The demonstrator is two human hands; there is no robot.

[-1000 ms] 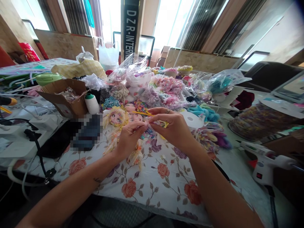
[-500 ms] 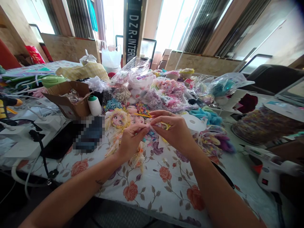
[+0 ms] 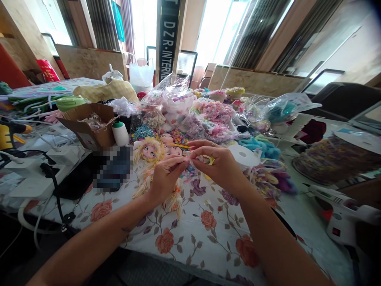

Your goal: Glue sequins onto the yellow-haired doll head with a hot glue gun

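My left hand [image 3: 169,174] and my right hand [image 3: 212,161] meet over the flowered tablecloth, thumbs and forefingers pinched together. Between the fingertips is a small pale pink, see-through scrap [image 3: 188,157], mostly hidden by the fingers. A thin yellow stick [image 3: 178,145] reaches the right forefinger; whether that hand holds it I cannot tell. Just beyond my left hand lies a doll head [image 3: 149,150] with yellow yarn hair and big printed eyes. More doll faces [image 3: 175,151] sit behind the fingertips. A yellow looped handle [image 3: 210,160] shows partly under my right hand.
Left are a cardboard box [image 3: 89,123], a thread cone [image 3: 120,133] and a power strip [image 3: 32,178] with cables. Bagged fluffy yarn [image 3: 212,115] is heaped behind. To the right are a white disc [image 3: 244,155], a large yarn spool [image 3: 339,157] and a glue gun [image 3: 339,210].
My hands stay pinched together, with the fingertips drawn slightly closer and less of the pale scrap showing. The whole view has shifted a little.
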